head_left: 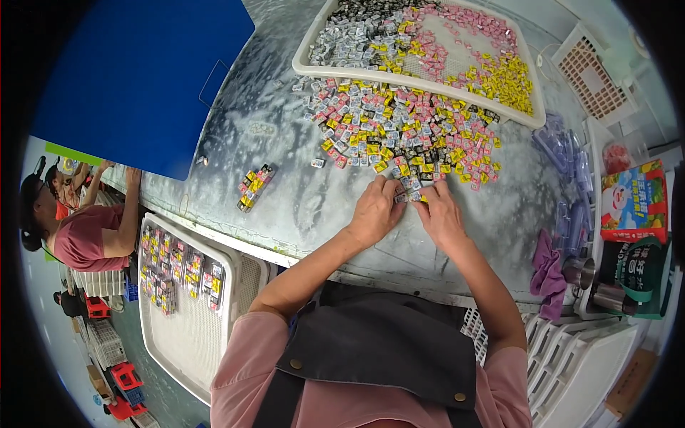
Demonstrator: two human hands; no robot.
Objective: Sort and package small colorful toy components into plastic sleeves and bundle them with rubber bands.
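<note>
My left hand [376,211] and my right hand [441,216] meet at the near edge of a spread of small printed blocks [399,125] in pink, yellow, black and white. Between my fingertips sits a short row of these blocks [409,195], pinched from both sides. Fingers hide part of that row. Off to the left, apart from the spread, a clear-wrapped bundle of blocks [255,187] lies on the table [300,228]. One loose white block [318,163] rests between bundle and hands.
Behind the spread stands a white tray [421,80] of blocks sorted by colour. A blue board [143,78] covers the far left. Below the table's left edge, another white tray [189,349] holds packed bundles. Clear plastic tubes [560,153] and a purple cloth [548,274] lie at right. A co-worker [93,232] is at left.
</note>
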